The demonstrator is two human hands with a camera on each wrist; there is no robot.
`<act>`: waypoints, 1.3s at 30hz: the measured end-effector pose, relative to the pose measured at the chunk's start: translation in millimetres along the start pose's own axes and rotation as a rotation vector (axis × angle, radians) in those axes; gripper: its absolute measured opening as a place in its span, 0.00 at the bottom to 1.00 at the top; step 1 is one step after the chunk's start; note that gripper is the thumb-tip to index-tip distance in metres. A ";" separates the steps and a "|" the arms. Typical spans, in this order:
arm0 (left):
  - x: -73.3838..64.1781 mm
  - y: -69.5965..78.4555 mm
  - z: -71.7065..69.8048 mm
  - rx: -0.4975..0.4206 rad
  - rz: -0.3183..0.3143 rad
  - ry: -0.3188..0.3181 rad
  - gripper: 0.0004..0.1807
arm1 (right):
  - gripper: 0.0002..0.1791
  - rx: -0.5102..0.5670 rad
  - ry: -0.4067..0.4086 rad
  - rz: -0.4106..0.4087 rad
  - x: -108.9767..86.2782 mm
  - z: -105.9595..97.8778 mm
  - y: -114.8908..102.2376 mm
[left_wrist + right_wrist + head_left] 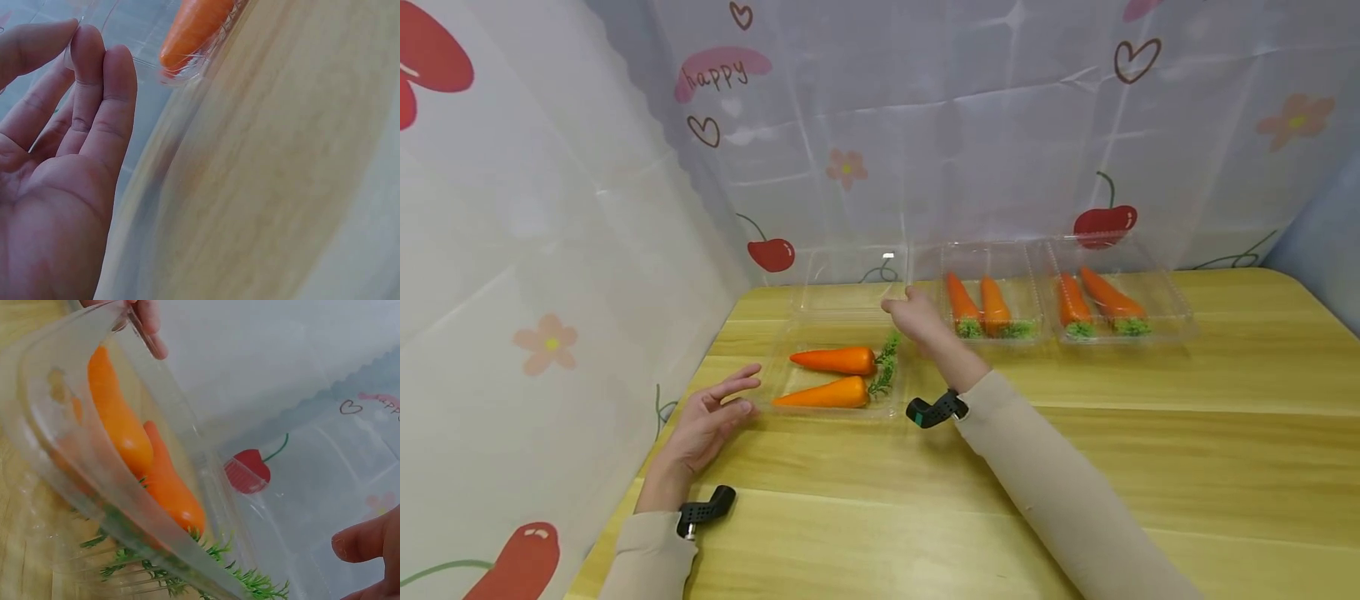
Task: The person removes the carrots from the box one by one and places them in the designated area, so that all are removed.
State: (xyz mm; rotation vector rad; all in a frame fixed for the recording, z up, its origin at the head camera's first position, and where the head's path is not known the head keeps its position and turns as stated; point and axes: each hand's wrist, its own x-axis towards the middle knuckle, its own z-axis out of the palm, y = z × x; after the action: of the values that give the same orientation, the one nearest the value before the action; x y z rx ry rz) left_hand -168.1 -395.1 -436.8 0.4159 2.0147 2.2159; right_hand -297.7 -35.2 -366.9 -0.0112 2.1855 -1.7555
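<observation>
Inside clr plstc box: tapered carrots

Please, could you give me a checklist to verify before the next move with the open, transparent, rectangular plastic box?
1. Two orange, tapered carrots inside the transparent plastic box: ok, lying side by side.
2. Transparent plastic lid raised behind the box: ok.
3. Green, feathery leaves below the rim: cannot tell; they reach the box's right end.
4. Bare left hand at the box's left end: ok.
5. Bare right hand gripping the lid: cannot tell; it is beside the lid's lower right corner.
</observation>
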 end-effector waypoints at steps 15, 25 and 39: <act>-1.0 -0.1 0.1 0.018 -0.006 0.031 0.21 | 0.45 -0.087 -0.045 0.043 -8.1 5.9 2.3; -1.1 -0.4 0.3 0.012 0.003 0.008 0.21 | 0.45 -0.138 -0.040 -0.041 -16.0 5.3 8.4; -0.2 0.7 0.1 0.002 -0.007 0.020 0.21 | 0.27 -0.281 -0.023 -0.346 -26.4 11.9 1.9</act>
State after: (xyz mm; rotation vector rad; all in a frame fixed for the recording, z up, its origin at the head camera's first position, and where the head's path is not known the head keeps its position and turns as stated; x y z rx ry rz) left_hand -167.9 -395.1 -436.1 0.3874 2.0250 2.2234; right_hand -269.3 -40.3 -364.1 -0.5003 2.5115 -1.5789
